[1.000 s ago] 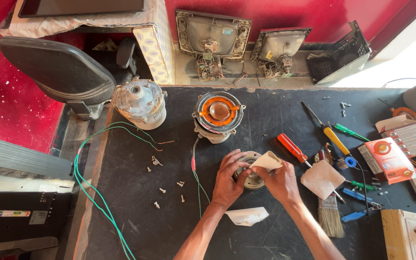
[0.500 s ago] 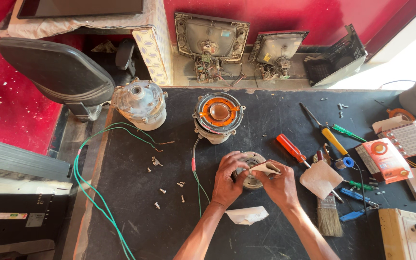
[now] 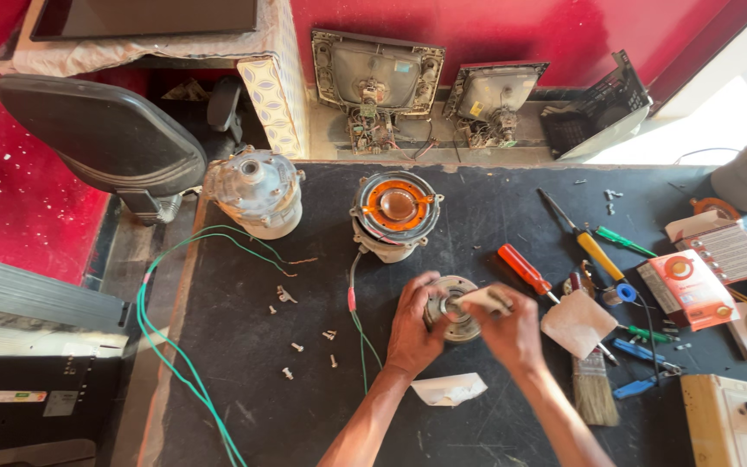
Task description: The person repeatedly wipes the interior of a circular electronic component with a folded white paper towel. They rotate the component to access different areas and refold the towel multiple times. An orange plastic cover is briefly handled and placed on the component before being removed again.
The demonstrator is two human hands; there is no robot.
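Black worktop (image 3: 494, 415): screws (image 3: 304, 346), screwdrivers (image 3: 525, 270), brush (image 3: 594, 389) around; left hand (image 3: 412, 324) grips metal disc (image 3: 453, 310), right hand (image 3: 512, 329) pinches paper (image 3: 486, 299) on it.

Red wall (image 3: 512, 30), black chair (image 3: 101, 138), daylight from right.

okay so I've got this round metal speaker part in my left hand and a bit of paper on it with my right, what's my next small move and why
Probably keep the left hand steadying the round metal part on the black table and draw the folded paper in the right hand a little further round its centre. The paper sits right over the middle, so that spot looks like the one being worked.
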